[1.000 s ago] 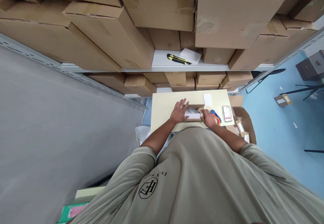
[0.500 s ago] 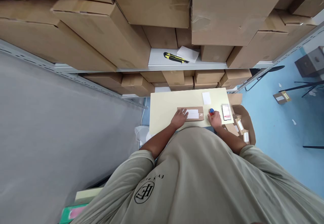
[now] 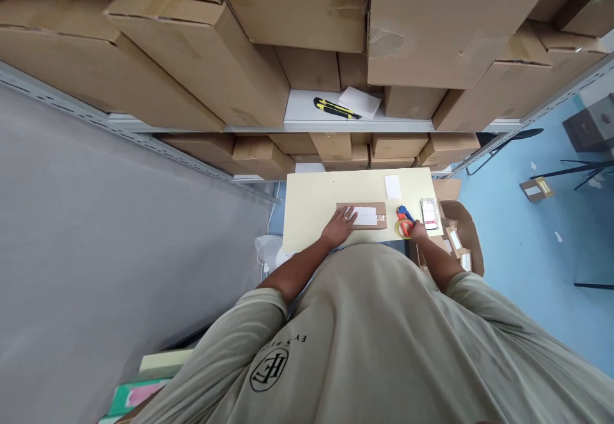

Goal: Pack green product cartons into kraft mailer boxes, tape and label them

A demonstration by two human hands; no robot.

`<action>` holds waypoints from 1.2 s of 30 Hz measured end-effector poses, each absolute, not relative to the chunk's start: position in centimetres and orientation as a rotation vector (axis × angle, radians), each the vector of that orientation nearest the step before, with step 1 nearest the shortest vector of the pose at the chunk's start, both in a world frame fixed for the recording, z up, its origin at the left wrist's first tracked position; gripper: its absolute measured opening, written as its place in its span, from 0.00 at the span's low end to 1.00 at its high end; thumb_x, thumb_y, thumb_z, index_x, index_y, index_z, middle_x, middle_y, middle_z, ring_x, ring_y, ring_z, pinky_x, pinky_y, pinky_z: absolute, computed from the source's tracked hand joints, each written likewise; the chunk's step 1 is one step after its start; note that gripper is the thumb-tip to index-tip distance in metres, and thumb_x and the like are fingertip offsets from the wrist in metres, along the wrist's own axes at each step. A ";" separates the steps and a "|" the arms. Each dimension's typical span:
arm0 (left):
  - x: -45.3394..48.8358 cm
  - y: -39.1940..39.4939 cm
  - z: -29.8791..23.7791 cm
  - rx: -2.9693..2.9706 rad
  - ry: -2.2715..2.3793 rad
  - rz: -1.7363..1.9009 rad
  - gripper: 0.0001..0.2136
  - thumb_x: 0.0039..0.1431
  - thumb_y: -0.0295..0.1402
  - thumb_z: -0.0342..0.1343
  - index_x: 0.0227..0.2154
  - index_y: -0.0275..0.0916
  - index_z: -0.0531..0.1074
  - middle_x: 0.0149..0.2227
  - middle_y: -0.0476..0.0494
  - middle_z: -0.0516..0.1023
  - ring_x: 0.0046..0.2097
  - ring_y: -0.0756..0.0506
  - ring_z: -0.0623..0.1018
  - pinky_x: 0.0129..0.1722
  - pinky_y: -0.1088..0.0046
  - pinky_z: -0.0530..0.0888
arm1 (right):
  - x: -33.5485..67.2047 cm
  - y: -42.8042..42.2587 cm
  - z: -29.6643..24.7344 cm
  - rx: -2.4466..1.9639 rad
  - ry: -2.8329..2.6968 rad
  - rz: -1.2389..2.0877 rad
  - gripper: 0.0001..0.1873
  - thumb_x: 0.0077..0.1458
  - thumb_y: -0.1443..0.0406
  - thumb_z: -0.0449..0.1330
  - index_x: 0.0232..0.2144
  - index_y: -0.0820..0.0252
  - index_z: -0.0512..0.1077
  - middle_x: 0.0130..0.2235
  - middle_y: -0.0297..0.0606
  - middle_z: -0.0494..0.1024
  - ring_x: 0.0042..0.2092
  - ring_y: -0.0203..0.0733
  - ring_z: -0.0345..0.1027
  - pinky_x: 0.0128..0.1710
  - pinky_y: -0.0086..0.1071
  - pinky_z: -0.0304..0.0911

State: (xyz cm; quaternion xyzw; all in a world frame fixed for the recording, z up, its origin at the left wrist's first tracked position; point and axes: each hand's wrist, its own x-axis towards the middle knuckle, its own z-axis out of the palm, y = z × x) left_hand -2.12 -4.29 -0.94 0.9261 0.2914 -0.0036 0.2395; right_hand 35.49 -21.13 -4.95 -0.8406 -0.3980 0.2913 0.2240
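1. Steel shelving [image 3: 249, 126] fills the top of the view, packed with large cardboard boxes [image 3: 201, 59]. The top ones are cut off by the frame edge.
2. A grey surface [image 3: 119, 232] spreads from 9 o'clock, and a blue floor [image 3: 522, 245] lies at 3 o'clock. A small parcel [image 3: 536, 188] sits on that floor, its label too small to read.
3. The person's olive T-shirt [image 3: 364, 328] covers the bottom of the view and hides the table's near edge. Its round logo [image 3: 268, 369] appears upside down, with small lettering that cannot be read reliably.
4. A pale yellow table [image 3: 311, 206] stands ahead of the person, with an open cardboard box [image 3: 455, 232] partly hidden at its 4 o'clock corner.
5. A flat brown parcel [image 3: 377, 208] lies on the table, bearing a white label [image 3: 365, 216] with no legible writing.
6. The left hand [image 3: 339, 227] rests open on the parcel's near edge, fingers spread, with a ring on one finger.
7. The right hand [image 3: 418, 231] grips a tape dispenser [image 3: 404, 222] with a blue and red handle, at the parcel's 3 o'clock, just beside it. Its fingers are partly hidden.
8. A blurred stack of printed cards [image 3: 429, 214] lies at the hand's 1 o'clock, unreadable. A white paper slip [image 3: 393, 187] lies at the parcel's 1 o'clock.
9. A yellow and black utility knife [image 3: 334, 109] lies on the shelf beside a white paper [image 3: 359, 102].
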 end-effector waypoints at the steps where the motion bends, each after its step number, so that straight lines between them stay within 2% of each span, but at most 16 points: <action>1: -2.0 -4.3 -1.0 2.528 0.804 -0.004 0.34 0.71 0.32 0.57 0.79 0.41 0.66 0.83 0.31 0.58 0.85 0.28 0.54 0.83 0.37 0.50 | 35.5 -21.1 -4.7 -2.318 -1.081 0.814 0.21 0.59 0.50 0.67 0.45 0.57 0.76 0.52 0.58 0.82 0.53 0.65 0.82 0.50 0.58 0.79; 5: -1.8 -4.0 -0.9 2.525 0.808 -0.019 0.33 0.71 0.31 0.56 0.78 0.39 0.68 0.83 0.31 0.58 0.85 0.28 0.54 0.84 0.39 0.51 | 34.9 -20.5 -3.5 -2.307 -0.933 0.868 0.21 0.56 0.48 0.69 0.41 0.55 0.74 0.43 0.54 0.83 0.42 0.61 0.81 0.36 0.54 0.81; 8: -1.9 -3.8 -0.9 2.528 0.792 -0.023 0.33 0.70 0.31 0.56 0.77 0.37 0.68 0.83 0.31 0.57 0.85 0.29 0.54 0.84 0.39 0.51 | 34.1 -19.7 -2.6 -2.237 -0.740 0.899 0.22 0.53 0.51 0.70 0.44 0.55 0.74 0.41 0.51 0.82 0.38 0.57 0.78 0.29 0.50 0.80; 10: -2.0 -3.7 -1.0 2.531 0.784 -0.010 0.33 0.70 0.30 0.56 0.77 0.37 0.68 0.83 0.30 0.57 0.84 0.29 0.55 0.83 0.39 0.52 | 33.7 -18.8 -1.7 -2.223 -0.649 0.902 0.24 0.53 0.55 0.69 0.49 0.56 0.72 0.41 0.49 0.81 0.37 0.55 0.78 0.29 0.49 0.81; 12: -2.0 -3.7 -1.1 2.537 0.783 0.002 0.33 0.69 0.30 0.56 0.77 0.37 0.69 0.83 0.31 0.58 0.84 0.29 0.56 0.83 0.39 0.54 | 33.3 -17.8 -0.6 -2.195 -0.635 0.865 0.27 0.53 0.58 0.66 0.54 0.55 0.69 0.44 0.46 0.81 0.39 0.54 0.79 0.33 0.48 0.82; 14: -2.0 -3.6 -1.2 2.545 0.786 0.007 0.34 0.69 0.30 0.57 0.77 0.40 0.69 0.83 0.32 0.59 0.84 0.30 0.56 0.82 0.39 0.55 | 32.9 -16.5 0.9 -2.083 -0.698 0.813 0.31 0.51 0.60 0.63 0.58 0.54 0.67 0.48 0.44 0.81 0.46 0.54 0.80 0.43 0.48 0.84; 17: -2.0 -3.3 -1.2 2.545 0.783 0.017 0.34 0.69 0.31 0.59 0.77 0.41 0.69 0.83 0.33 0.59 0.84 0.30 0.57 0.83 0.39 0.55 | 31.8 -14.4 3.6 -1.882 -0.920 0.775 0.34 0.50 0.62 0.60 0.62 0.53 0.66 0.55 0.44 0.81 0.55 0.55 0.78 0.58 0.51 0.80; 19: -1.9 -3.1 -1.0 2.538 0.779 0.020 0.34 0.68 0.31 0.60 0.77 0.41 0.69 0.83 0.33 0.60 0.84 0.30 0.57 0.83 0.40 0.56 | 30.6 -13.1 5.0 -1.808 -1.065 0.789 0.37 0.51 0.63 0.60 0.64 0.53 0.64 0.58 0.45 0.80 0.58 0.55 0.76 0.62 0.51 0.77; 24: -2.1 -2.8 -0.3 2.538 0.760 0.026 0.34 0.68 0.33 0.62 0.76 0.41 0.70 0.82 0.32 0.62 0.83 0.30 0.59 0.82 0.43 0.59 | 26.9 -11.2 5.8 -1.711 -1.294 0.893 0.34 0.50 0.64 0.61 0.60 0.53 0.65 0.55 0.43 0.80 0.54 0.54 0.76 0.60 0.49 0.76; 27: -2.5 -2.7 0.0 2.525 0.754 0.022 0.32 0.69 0.35 0.63 0.75 0.40 0.71 0.79 0.30 0.66 0.82 0.30 0.61 0.80 0.46 0.64 | 25.3 -11.0 5.0 -1.730 -1.344 0.915 0.33 0.50 0.64 0.60 0.60 0.53 0.65 0.54 0.43 0.80 0.52 0.54 0.76 0.60 0.50 0.75; 31: -3.5 -2.5 0.5 2.505 0.737 0.019 0.30 0.70 0.37 0.64 0.72 0.36 0.72 0.76 0.26 0.69 0.81 0.30 0.64 0.79 0.49 0.67 | 24.6 -11.3 4.0 -1.794 -1.430 0.949 0.34 0.50 0.64 0.59 0.61 0.53 0.64 0.55 0.44 0.79 0.52 0.54 0.75 0.60 0.52 0.74; 36: -4.4 -2.4 2.4 2.404 0.777 0.216 0.25 0.69 0.41 0.66 0.65 0.38 0.79 0.69 0.29 0.77 0.74 0.30 0.73 0.76 0.47 0.72 | 24.9 -11.4 3.5 -1.826 -1.516 0.919 0.34 0.50 0.65 0.59 0.62 0.55 0.65 0.58 0.48 0.77 0.55 0.56 0.73 0.62 0.54 0.73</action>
